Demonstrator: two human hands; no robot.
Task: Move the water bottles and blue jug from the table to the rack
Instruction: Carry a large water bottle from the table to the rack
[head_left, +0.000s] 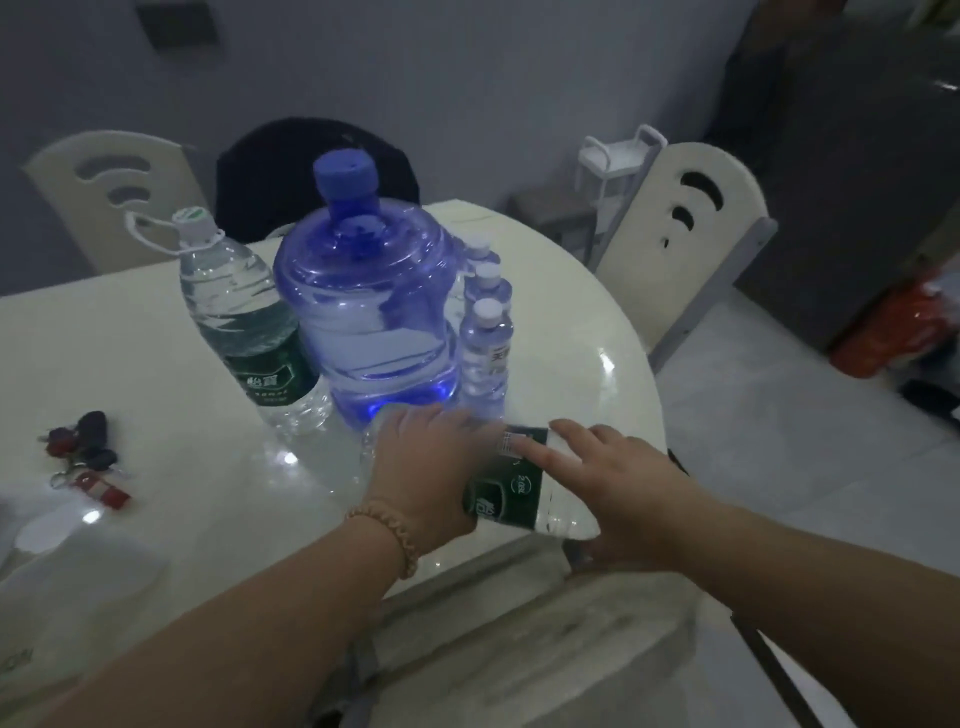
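A large clear water bottle with a green label (506, 493) lies on its side at the front edge of the cream table (156, 338). My left hand (426, 467) wraps over its neck end. My right hand (613, 483) holds its base end, fingers across the top. Behind them stands the blue jug (369, 312) with a blue cap. A second large green-label bottle (244, 322) stands upright to the jug's left. Three small bottles (485, 353) stand in a row at its right. A white rack (618, 171) stands on the floor beyond the table's far right corner.
A bunch of keys (85, 457) lies at the table's left. Cream chairs stand at the far left (111, 192) and the right (696, 223), and a dark chair (311, 156) is behind the jug. An orange bag (904, 332) sits on the floor at the right.
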